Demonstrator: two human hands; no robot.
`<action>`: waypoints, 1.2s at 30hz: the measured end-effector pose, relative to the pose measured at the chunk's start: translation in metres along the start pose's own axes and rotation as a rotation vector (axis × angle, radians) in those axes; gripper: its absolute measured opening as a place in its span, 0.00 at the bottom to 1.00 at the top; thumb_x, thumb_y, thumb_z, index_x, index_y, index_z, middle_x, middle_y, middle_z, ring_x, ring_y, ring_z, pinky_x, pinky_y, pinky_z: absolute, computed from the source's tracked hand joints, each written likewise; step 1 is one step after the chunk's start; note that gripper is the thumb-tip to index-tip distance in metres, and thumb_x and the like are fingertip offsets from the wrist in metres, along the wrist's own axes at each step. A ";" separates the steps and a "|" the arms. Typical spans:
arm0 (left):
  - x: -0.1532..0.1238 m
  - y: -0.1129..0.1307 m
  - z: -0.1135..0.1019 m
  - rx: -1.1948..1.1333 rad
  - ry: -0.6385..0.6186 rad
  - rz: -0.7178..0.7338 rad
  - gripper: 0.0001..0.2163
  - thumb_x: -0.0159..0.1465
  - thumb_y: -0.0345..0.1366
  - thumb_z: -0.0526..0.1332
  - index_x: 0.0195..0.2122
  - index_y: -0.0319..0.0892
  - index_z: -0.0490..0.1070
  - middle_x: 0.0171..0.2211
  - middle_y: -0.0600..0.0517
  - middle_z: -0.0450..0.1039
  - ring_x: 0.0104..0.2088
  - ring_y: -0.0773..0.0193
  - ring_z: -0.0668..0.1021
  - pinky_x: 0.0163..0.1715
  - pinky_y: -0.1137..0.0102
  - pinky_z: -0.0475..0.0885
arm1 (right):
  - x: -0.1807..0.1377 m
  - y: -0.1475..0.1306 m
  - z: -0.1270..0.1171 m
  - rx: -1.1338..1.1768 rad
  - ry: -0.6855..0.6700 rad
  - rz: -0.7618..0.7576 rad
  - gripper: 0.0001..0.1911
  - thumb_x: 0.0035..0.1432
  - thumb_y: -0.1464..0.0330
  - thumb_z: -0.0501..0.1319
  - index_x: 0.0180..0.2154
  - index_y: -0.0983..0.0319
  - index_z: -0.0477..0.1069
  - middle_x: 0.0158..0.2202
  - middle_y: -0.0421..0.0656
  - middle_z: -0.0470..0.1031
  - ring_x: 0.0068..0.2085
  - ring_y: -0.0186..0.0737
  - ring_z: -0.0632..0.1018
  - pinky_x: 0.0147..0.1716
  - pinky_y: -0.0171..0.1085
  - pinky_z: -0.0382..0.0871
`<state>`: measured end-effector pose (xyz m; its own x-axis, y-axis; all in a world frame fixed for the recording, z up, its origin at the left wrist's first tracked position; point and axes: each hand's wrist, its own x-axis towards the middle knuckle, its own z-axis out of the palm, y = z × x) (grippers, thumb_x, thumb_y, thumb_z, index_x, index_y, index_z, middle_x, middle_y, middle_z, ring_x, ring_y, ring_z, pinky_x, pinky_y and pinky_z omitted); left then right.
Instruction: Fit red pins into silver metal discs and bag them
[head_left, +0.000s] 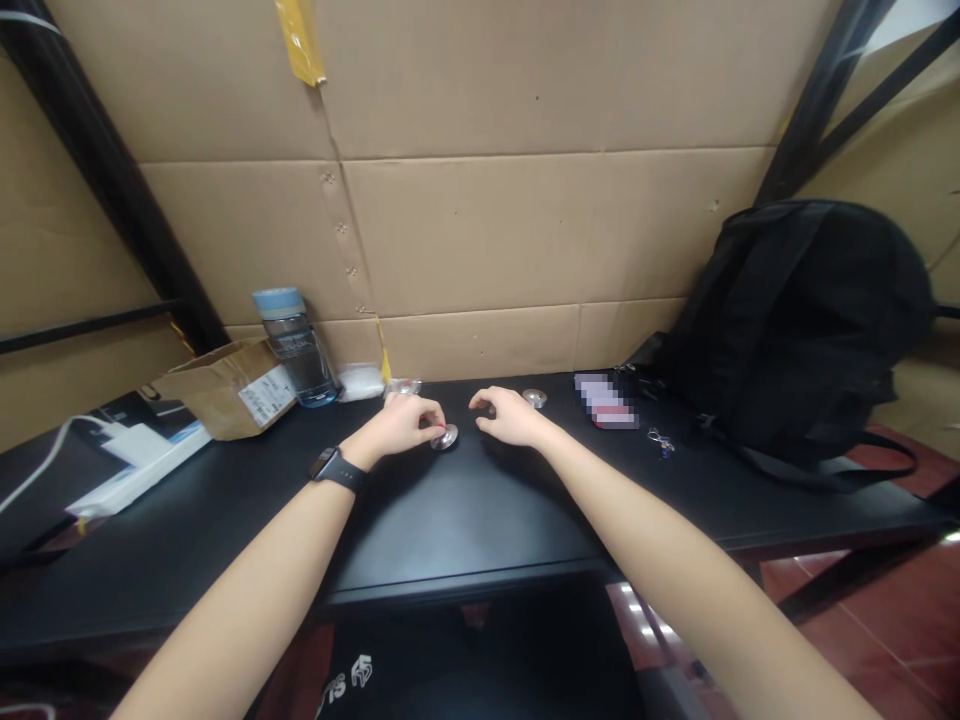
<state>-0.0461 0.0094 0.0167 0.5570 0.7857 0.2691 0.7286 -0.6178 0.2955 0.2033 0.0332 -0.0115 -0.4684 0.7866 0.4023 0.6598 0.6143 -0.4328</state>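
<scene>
My left hand (405, 424) rests on the black desk (465, 510) with its fingers curled round a small shiny metal disc (445, 437), pinching its edge. A dark watch sits on that wrist. My right hand (504, 415) lies a little to the right, fingers curled down on the desk top, with nothing visible inside them. Just behind the right hand sits a second small metal disc (534, 398), apart from the fingers.
A black backpack (795, 330) leans at the right, with a card (606, 400) and keys (660, 440) beside it. At the left stand a water bottle (294, 345), a brown parcel (225, 385), a white box with cable (135, 460). Cardboard walls the back.
</scene>
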 end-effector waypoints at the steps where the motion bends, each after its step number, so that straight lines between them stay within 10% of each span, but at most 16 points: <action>1: 0.000 0.001 0.001 0.001 0.002 0.007 0.06 0.62 0.41 0.64 0.35 0.47 0.79 0.32 0.54 0.83 0.35 0.58 0.81 0.41 0.67 0.67 | 0.000 0.000 -0.001 -0.002 -0.001 0.001 0.14 0.56 0.72 0.66 0.46 0.59 0.78 0.45 0.45 0.80 0.41 0.40 0.78 0.46 0.39 0.70; 10: 0.002 -0.010 0.014 0.015 -0.007 0.041 0.26 0.51 0.49 0.74 0.51 0.52 0.76 0.41 0.52 0.83 0.47 0.49 0.81 0.52 0.61 0.64 | 0.000 0.001 -0.004 -0.036 -0.024 0.015 0.14 0.57 0.71 0.66 0.46 0.59 0.78 0.45 0.46 0.79 0.44 0.42 0.79 0.47 0.40 0.70; 21: 0.005 0.001 0.021 -0.014 0.041 0.015 0.26 0.53 0.42 0.74 0.53 0.51 0.73 0.42 0.50 0.84 0.49 0.49 0.81 0.56 0.57 0.63 | -0.001 0.003 -0.002 -0.017 -0.077 -0.027 0.15 0.57 0.72 0.66 0.47 0.60 0.78 0.46 0.47 0.80 0.46 0.44 0.79 0.47 0.40 0.70; 36: 0.009 -0.007 0.026 -0.806 0.246 0.018 0.34 0.56 0.39 0.75 0.60 0.47 0.58 0.46 0.46 0.79 0.51 0.55 0.81 0.55 0.55 0.74 | 0.003 -0.008 -0.003 0.257 0.080 -0.137 0.06 0.63 0.68 0.66 0.38 0.60 0.82 0.41 0.43 0.82 0.40 0.38 0.79 0.43 0.36 0.69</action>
<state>-0.0356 0.0212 -0.0068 0.3952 0.8042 0.4440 0.1609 -0.5365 0.8284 0.1979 0.0305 -0.0044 -0.4886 0.6941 0.5286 0.4187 0.7181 -0.5559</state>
